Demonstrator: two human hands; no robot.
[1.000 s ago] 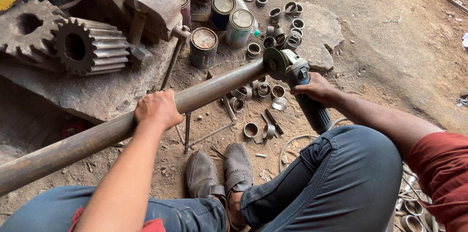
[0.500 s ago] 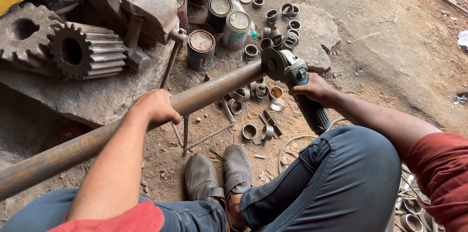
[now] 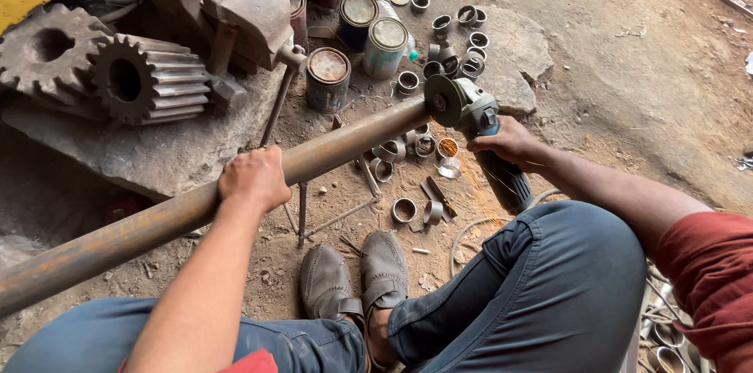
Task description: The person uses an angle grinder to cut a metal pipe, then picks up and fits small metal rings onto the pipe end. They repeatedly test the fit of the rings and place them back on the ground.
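now, starting at the far left, two big rusty gears are lying on a stone slab. nearer, your left hand is gripping the rusty pipe, fingers curled fully over its top. the pipe is running from the near left up to the right, above the dirt floor. just beyond it, paint cans are standing beside scattered metal rings. at the pipe's right end, the angle grinder is pressing its disc against the tip, sparks falling below. your right hand is wrapping tight around the grinder's body.
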